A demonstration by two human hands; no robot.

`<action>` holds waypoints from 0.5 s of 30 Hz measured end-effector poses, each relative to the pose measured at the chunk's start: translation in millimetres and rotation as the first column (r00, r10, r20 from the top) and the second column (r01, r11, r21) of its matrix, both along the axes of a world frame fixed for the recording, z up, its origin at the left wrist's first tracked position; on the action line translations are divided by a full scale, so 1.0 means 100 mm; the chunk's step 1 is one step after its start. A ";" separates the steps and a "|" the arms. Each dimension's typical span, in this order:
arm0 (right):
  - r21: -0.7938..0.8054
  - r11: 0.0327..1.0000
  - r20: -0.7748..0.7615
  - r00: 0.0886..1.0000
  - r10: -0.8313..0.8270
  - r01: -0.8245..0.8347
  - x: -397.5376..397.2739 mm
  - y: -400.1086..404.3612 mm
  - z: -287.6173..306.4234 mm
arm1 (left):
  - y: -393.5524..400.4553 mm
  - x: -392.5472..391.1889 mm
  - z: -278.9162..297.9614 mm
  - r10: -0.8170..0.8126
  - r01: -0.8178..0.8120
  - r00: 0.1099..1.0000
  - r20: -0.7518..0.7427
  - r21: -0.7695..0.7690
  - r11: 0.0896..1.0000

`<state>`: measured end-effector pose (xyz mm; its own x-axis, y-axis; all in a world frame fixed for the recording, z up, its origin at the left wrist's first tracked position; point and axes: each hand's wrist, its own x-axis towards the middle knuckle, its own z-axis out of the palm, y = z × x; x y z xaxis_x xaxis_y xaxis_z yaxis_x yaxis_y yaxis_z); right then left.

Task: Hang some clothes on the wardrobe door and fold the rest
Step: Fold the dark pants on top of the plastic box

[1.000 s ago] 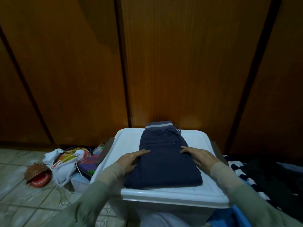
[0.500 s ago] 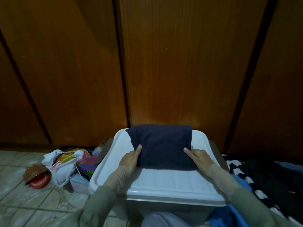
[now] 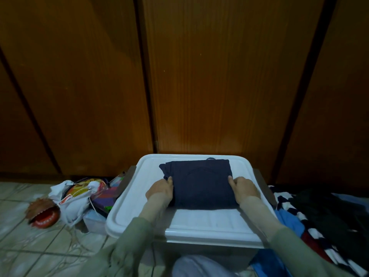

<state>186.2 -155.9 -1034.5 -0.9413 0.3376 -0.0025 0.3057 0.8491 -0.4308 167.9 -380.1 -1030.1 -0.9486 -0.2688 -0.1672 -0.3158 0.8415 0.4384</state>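
A dark navy garment (image 3: 199, 184), folded into a compact rectangle, lies on the white lid (image 3: 209, 220) of a storage box in front of me. My left hand (image 3: 159, 189) holds its left side, thumb on top and fingers tucked at the edge. My right hand (image 3: 244, 187) holds the right side the same way. Behind the box stand the brown wooden wardrobe doors (image 3: 219, 86), closed, with nothing hanging on them in view.
A heap of clothes lies on the right, with a black-and-white striped piece (image 3: 287, 204) and a blue one (image 3: 289, 218). Left of the box sit a white bag (image 3: 73, 200) with colourful items and a toothed toy (image 3: 43, 213) on the tiled floor.
The garment was folded in half away from me, hiding its striped waistband. Both hands then slid to its two sides and took hold.
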 end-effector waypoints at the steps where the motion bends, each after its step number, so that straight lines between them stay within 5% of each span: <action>1: 0.045 0.999 -0.048 0.999 -0.010 0.012 0.02 0.00 0.03 | 0.00 0.02 0.00 0.039 -0.038 0.997 -0.064 0.007 0.999; 6: -0.122 0.993 -0.177 0.984 -0.015 -0.007 -0.02 -0.12 0.17 | -0.01 -0.02 0.11 0.085 -0.051 0.930 -0.358 0.101 0.994; 9: -0.193 0.981 -0.161 0.987 -0.029 -0.003 -0.10 -0.23 0.20 | 0.00 -0.19 0.16 0.043 -0.038 0.950 -0.308 0.022 0.999; 15: -0.261 0.964 -0.118 0.990 -0.078 0.044 -0.18 -0.32 0.16 | 0.00 -0.45 0.14 0.099 -0.070 0.987 -0.129 0.214 0.974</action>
